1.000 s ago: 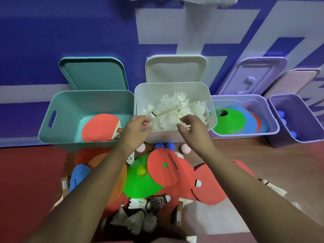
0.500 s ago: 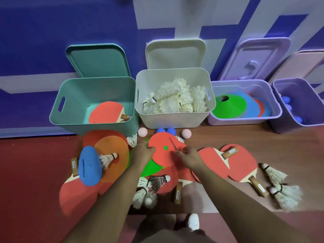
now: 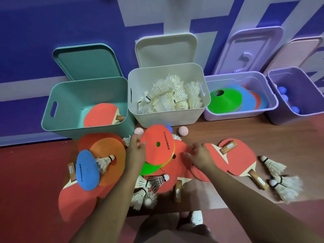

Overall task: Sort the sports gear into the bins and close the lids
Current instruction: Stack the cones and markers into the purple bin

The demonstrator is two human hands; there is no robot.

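My left hand (image 3: 136, 151) grips the left edge of a red disc cone (image 3: 157, 144), tilting it up off a green cone (image 3: 149, 168) in the floor pile. My right hand (image 3: 201, 156) reaches onto the red paddles (image 3: 235, 158) beside that cone, fingers curled and blurred; what it holds is unclear. Four open bins stand along the wall: teal (image 3: 70, 95) with a paddle, white (image 3: 168, 118) full of shuttlecocks, lilac (image 3: 270, 88) with cones, purple (image 3: 306, 85) with blue balls.
An orange cone (image 3: 112, 163), a blue cone (image 3: 87, 170) and a shuttlecock lie left of my arm. More shuttlecocks (image 3: 280, 183) sit at the right and under my forearms. Spiky pink balls (image 3: 183, 131) rest by the white bin. Lids lean on the wall.
Both hands left the white shuttlecock bin and came down to the floor pile. My left hand took the red cone's edge and lifted it.
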